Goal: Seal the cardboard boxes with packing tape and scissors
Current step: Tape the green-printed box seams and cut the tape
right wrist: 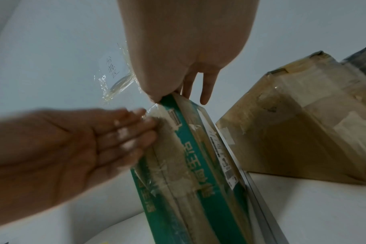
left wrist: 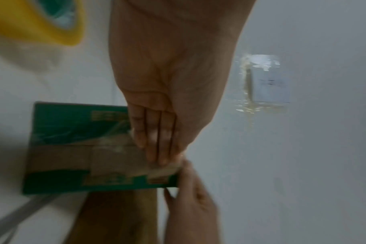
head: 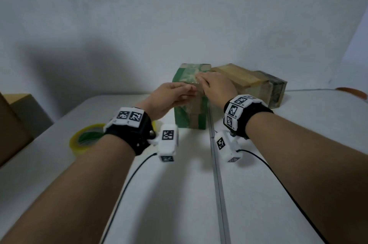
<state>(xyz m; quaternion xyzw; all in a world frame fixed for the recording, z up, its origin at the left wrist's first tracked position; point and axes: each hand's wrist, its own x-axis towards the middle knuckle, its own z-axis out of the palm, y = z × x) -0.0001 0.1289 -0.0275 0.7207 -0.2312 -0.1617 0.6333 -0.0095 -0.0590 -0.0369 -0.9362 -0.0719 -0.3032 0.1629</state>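
A green cardboard box (head: 188, 112) stands upright mid-table, with a clear tape strip (right wrist: 157, 112) running over its top edge onto the near face. My left hand (head: 179, 92) presses that strip against the near face with straight, joined fingers (left wrist: 155, 142). My right hand (head: 215, 84) lies flat on top of the box, its fingers (right wrist: 206, 87) stretched across the lid and the thumb at the near top edge. A yellow-edged roll of packing tape (head: 85, 140) lies on the table beside my left wrist. No scissors are in sight.
Taped brown boxes (head: 249, 82) lie right behind the green box, touching it. Another brown box (head: 16, 124) stands at the table's left edge. An orange object (head: 352, 92) sits far right. A metal seam (head: 217, 174) splits the white table. The wall is close behind.
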